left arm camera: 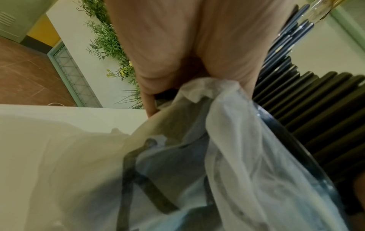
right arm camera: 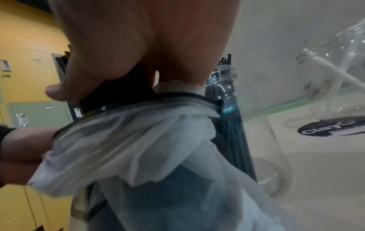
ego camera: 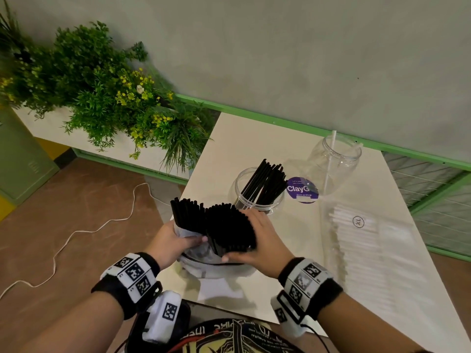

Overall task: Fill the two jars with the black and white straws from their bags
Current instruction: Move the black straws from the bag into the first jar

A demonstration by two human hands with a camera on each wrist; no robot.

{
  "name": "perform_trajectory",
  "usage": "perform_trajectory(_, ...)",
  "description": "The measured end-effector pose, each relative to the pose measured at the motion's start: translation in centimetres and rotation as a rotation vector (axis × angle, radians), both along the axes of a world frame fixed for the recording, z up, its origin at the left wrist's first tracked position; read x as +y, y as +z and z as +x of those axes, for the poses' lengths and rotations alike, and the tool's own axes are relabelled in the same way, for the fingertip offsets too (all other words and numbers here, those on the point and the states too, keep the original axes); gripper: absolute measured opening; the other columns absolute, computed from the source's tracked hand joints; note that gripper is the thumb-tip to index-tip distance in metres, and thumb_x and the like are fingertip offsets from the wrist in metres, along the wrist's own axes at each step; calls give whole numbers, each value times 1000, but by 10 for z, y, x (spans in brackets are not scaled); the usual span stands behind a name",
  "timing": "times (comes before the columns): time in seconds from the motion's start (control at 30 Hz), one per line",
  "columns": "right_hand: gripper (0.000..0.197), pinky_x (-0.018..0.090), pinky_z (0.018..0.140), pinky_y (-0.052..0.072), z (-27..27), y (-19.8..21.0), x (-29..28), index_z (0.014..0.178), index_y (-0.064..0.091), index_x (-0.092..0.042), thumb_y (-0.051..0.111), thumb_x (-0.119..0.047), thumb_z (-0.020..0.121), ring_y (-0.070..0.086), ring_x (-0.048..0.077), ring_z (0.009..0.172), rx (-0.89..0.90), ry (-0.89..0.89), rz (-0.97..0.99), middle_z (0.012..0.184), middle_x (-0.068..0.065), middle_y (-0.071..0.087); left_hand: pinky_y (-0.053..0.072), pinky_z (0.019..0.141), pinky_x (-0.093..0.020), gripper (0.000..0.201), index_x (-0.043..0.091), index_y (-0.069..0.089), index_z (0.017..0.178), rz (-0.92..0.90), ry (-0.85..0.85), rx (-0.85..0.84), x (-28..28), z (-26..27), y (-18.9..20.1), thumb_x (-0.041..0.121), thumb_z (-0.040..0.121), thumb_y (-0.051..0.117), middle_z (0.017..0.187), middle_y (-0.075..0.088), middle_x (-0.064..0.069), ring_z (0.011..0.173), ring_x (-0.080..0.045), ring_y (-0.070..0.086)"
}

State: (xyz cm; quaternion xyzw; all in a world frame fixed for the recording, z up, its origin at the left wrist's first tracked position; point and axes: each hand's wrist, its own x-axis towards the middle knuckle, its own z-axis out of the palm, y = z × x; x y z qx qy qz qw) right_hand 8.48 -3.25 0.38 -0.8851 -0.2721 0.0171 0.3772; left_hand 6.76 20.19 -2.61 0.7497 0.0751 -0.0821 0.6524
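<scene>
From the head view, the right hand (ego camera: pixel 257 240) wraps a bundle of black straws (ego camera: pixel 224 225) standing in their bag (ego camera: pixel 204 261) on the table (ego camera: pixel 254 149), hiding the bag's mouth; behind stand 2 jars. The left wrist view shows the left hand (left arm camera: pixel 177 46) pinching the bag's edge. The right wrist view is blurred, its fingertips hidden.

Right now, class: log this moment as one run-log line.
left hand: holds bag | right hand: grips black straws | near jar: part-filled | far jar: one white straw
</scene>
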Motion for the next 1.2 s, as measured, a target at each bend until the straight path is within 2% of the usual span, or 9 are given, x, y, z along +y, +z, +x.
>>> perform_trajectory(0.13,71,27,95,41,2,10,9,117,55,-18,81,-55,62,48,11,103,-14,33,69,108,-4,52,48,57,-21,30,11,62,65,-55,16,-11,-10,0,2,-16,78,58,57,67,6,57,0,61)
perform_trajectory(0.23,67,22,89,42,5,13,7,109,59,-16,80,-57,61,50,13,98,-71,5,75,101,-5,52,46,54,-21,24,15,64,52,-147,24,-1,-17,0,4,-2,67,58,55,64,5,54,-4,59)
perform_trajectory(0.37,56,18,84,38,11,4,-1,100,58,-20,84,-51,61,47,7,94,-9,-56,80,96,-16,48,47,55,-15,25,8,59,70,-104,-18,5,-16,0,1,-17,76,60,58,67,9,57,1,61)
perform_trajectory(0.43,48,15,82,37,13,1,-5,94,55,-26,84,-48,62,48,5,89,29,-79,121,92,-20,46,48,59,-19,16,11,60,76,-92,-30,11,-14,0,2,-3,71,65,60,69,9,61,-5,63)
perform_trajectory(0.57,41,24,81,44,17,6,-11,84,57,-22,82,-49,64,53,15,87,109,-121,203,90,-6,51,53,64,-28,14,9,62,89,-88,-46,52,-9,3,2,-4,83,64,68,72,1,67,-16,68)
perform_trajectory(0.63,38,25,81,45,18,11,-15,80,58,-24,83,-47,64,55,16,86,148,-150,262,90,1,53,54,70,-33,21,12,61,96,-148,-43,37,-8,4,7,15,80,74,76,74,0,76,-23,68)
perform_trajectory(0.77,31,20,79,44,18,19,-20,79,59,-20,82,-39,67,56,12,82,203,-166,320,88,1,56,52,67,-18,87,20,61,100,-204,-36,12,-8,6,12,73,34,80,87,75,7,81,-9,70)
perform_trajectory(1.0,25,18,77,44,14,34,-21,78,61,-16,80,-33,75,58,12,82,196,-174,398,87,1,60,52,77,-21,91,21,61,104,-224,-62,19,-9,8,13,80,36,75,94,74,6,89,-10,69)
perform_trajectory(1.2,10,19,77,48,18,61,-17,90,56,-5,65,-9,90,63,18,77,182,-298,597,76,5,65,49,92,-32,100,14,61,110,-193,-96,19,-8,9,19,84,40,68,104,73,-4,99,-15,68)
